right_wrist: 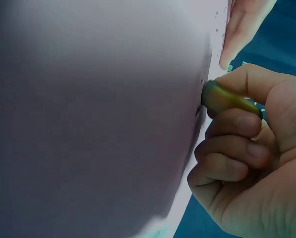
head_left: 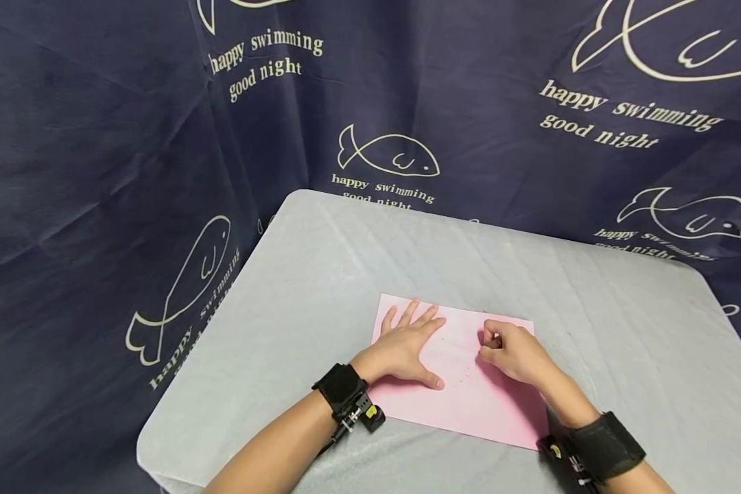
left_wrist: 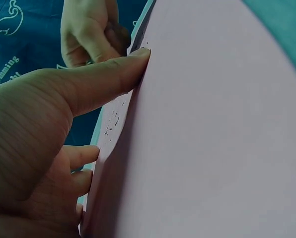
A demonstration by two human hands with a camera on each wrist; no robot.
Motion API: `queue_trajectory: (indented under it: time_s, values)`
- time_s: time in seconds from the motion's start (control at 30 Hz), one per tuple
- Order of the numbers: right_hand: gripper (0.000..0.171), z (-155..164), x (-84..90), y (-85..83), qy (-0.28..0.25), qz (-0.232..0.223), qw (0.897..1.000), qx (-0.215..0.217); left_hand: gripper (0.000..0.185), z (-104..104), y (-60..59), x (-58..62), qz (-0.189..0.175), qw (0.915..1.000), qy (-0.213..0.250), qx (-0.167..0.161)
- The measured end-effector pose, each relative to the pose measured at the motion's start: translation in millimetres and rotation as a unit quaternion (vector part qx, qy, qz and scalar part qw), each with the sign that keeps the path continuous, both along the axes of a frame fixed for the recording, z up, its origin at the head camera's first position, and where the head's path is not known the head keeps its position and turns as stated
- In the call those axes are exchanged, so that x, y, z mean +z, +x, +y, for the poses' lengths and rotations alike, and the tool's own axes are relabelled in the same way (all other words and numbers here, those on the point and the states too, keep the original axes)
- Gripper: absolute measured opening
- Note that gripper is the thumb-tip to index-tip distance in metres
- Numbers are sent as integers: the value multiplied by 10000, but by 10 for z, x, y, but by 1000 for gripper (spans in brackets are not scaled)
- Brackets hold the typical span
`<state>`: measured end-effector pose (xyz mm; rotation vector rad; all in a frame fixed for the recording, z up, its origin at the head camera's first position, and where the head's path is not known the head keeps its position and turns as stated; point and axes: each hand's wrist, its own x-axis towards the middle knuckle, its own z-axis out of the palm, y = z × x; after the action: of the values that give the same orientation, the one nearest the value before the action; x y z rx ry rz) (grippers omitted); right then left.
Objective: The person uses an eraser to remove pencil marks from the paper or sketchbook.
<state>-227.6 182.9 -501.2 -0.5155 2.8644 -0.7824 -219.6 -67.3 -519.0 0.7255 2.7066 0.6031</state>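
A pink sheet of paper [head_left: 469,401] lies flat on the grey table [head_left: 321,274]. My left hand [head_left: 407,346] rests on the sheet's left part, fingers straight and spread, the thumb [left_wrist: 106,79] stretched toward the right. My right hand [head_left: 512,353] sits curled on the sheet's upper right part. It pinches a small dark, greenish stub [right_wrist: 222,99] between thumb and forefinger, and the stub's end touches the paper [right_wrist: 98,109]. Small dark specks [left_wrist: 113,121] dot the paper [left_wrist: 212,124] between the two hands. What the stub is cannot be made out.
A dark blue cloth [head_left: 99,137] printed with white fish and words hangs behind and to the left of the table. The table's front left edge [head_left: 160,439] is close to my left forearm. Black straps with cameras wrap both wrists.
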Motion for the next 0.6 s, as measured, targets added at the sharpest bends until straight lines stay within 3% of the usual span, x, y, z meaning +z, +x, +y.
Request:
queue_trajectory:
  time_s: [0.33, 0.47, 0.6]
  values:
    - [15, 4, 70, -22, 555, 28, 9985, 18, 115, 0, 4, 13, -21, 10000, 35, -40]
    - [8, -96, 109, -72, 151, -162, 9996, 149, 116, -4, -1, -8, -23, 10000, 37, -7]
    - [6, -244, 91, -117, -424, -454, 9966, 546, 116, -6, -2, -7, 10, 10000, -30, -8]
